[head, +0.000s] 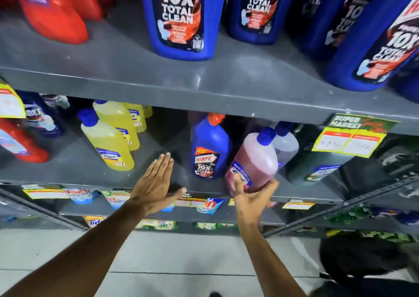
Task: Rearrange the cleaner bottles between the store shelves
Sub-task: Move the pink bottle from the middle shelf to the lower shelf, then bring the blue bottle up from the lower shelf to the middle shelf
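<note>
tilting pink bottle (255, 160) | cap up-right | right hand (251, 198) gripping base

You see a pink bottle (255, 160) with a blue cap, a blue Harpic bottle (209, 147) capped orange, yellow bottles (108, 140) with blue caps, red bottles (53, 10), grey shelves (158, 85), and a yellow-and-green price tag (350, 138).

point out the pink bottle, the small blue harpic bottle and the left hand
pink bottle (257, 160): head view, on its pink body
small blue Harpic bottle (209, 147): head view, on its blue body above the label
left hand (154, 183): head view, on its back
</note>
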